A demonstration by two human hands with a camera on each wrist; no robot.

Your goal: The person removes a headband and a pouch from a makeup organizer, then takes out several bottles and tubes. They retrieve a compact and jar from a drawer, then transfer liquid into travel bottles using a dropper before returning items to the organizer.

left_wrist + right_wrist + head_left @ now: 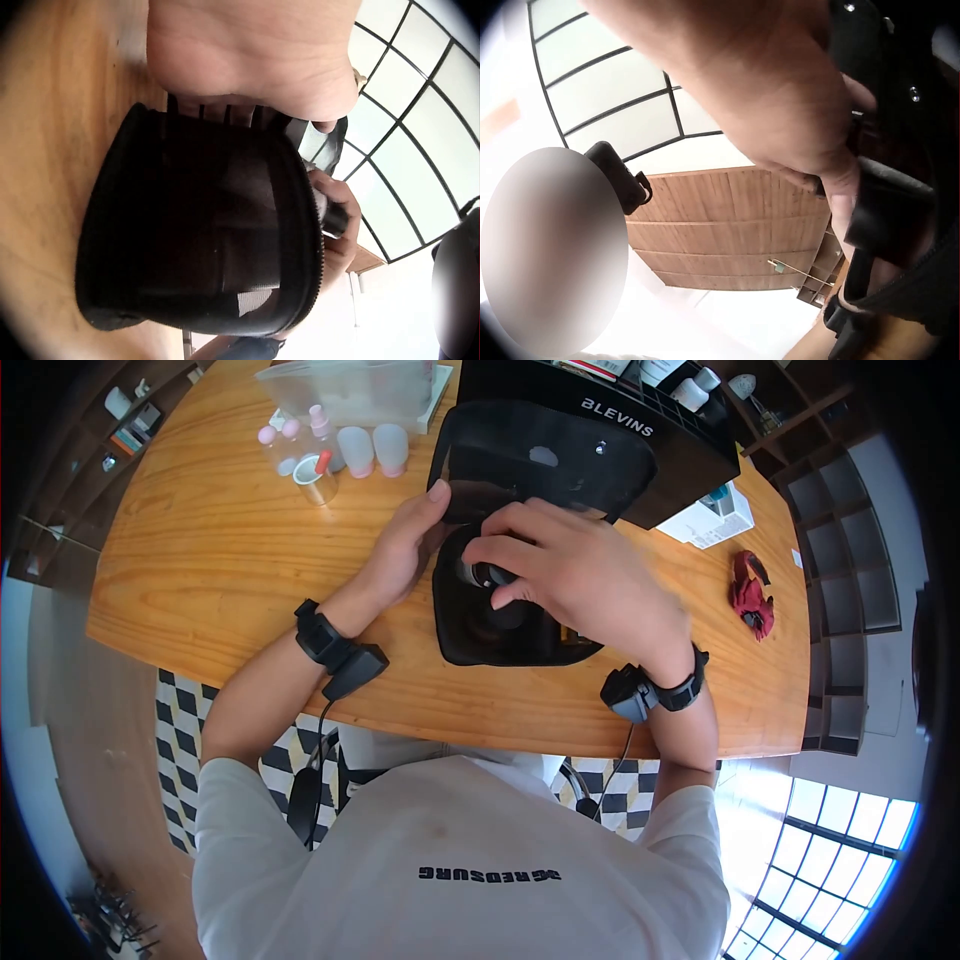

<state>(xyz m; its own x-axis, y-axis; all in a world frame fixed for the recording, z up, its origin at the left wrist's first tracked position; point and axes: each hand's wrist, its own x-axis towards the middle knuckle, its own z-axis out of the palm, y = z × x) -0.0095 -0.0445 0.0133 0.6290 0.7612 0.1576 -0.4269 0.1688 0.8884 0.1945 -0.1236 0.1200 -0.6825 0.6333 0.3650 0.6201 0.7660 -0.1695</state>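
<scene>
A black zippered toiletry bag (470,645) stands on the table with its lid (550,455) folded up and back. My right hand (585,565) reaches over the opening and pinches a small black-capped bottle (488,574). In the left wrist view the bottle's black cap (335,220) shows between the fingers above the zipped rim. At the bag's left side is my left hand (400,545), its thumb pointing up near the lid. Its fingers reach behind the bag, partly hidden in the left wrist view. Dark items lie inside the bag, mostly in shadow.
Small pink-and-clear travel bottles (358,450) and a metallic cup (316,485) stand at the back left, by a clear plastic pouch (350,390). A black BLEVINS box (690,460) is behind the bag. White boxes (708,520) and a dark red bundle (750,595) sit to the right.
</scene>
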